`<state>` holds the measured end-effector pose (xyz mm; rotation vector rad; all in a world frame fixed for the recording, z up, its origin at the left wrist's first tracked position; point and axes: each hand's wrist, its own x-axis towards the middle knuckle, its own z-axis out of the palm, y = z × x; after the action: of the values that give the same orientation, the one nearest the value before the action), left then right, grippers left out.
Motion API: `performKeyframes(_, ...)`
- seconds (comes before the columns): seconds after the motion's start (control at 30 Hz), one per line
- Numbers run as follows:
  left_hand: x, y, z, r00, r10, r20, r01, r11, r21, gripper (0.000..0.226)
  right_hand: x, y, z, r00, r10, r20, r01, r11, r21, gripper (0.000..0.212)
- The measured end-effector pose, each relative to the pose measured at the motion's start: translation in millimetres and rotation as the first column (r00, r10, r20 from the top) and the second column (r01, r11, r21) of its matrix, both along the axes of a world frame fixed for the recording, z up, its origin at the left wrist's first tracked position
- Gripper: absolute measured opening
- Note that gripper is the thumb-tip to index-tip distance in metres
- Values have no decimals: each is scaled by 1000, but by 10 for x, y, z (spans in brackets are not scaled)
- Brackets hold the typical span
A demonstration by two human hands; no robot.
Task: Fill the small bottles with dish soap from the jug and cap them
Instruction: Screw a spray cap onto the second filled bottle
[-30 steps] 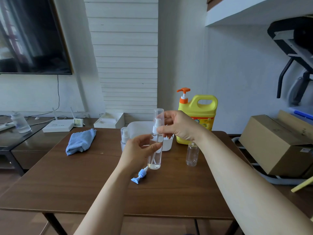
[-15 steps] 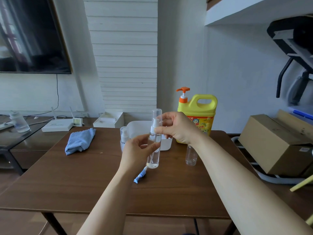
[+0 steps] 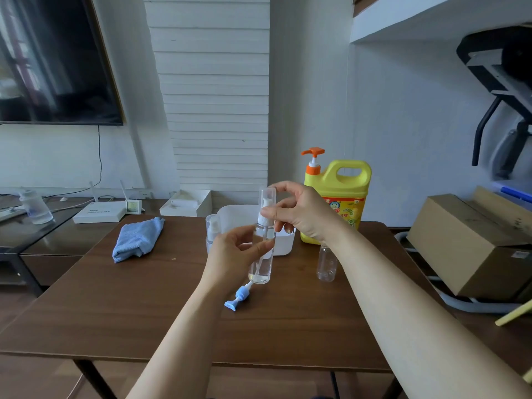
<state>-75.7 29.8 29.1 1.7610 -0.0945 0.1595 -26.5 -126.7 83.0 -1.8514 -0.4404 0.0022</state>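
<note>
Brown table (image 3: pixel 121 306) bears blue cloth (image 3: pixel 137 239), yellow jug (image 3: pixel 336 197), white tub (image 3: pixel 283 247) (partly hidden), small bottle (image 3: pixel 326 264), blue pump (image 3: pixel 239 298)

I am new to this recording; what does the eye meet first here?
First, the tall clear spray bottle at the table's centre, gripped by the left hand while the right hand works at its top. Behind the right hand stands the yellow dish soap jug with its orange pump. A blue pump head lies on the table below the bottle.
</note>
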Motion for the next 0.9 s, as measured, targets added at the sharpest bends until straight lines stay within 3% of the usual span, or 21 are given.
performKeyframes(0.3, -42, -6, -15, 999, 3, 38, -3, 1000, 0, 15, -8, 35, -78, 999, 39, -34, -39, 999, 11, 20)
performKeyframes(0.6, 10, 16, -57, 1000, 11, -14, -11, 1000, -1, 23, 38, 11, -236, 994, 59, -96, -60, 998, -4, 30)
performKeyframes(0.8, 83, 63, -48, 999, 14, 31, -16, 998, 55, 13, 58, 30, -283, 992, 80, -99, -90, 991, -102, 28)
performKeyframes(0.9, 146, 83, -158, 1000, 27, 1, -26, 997, 73, 25, 62, 54, -312, 996, 42, -77, -54, 988, -148, 23)
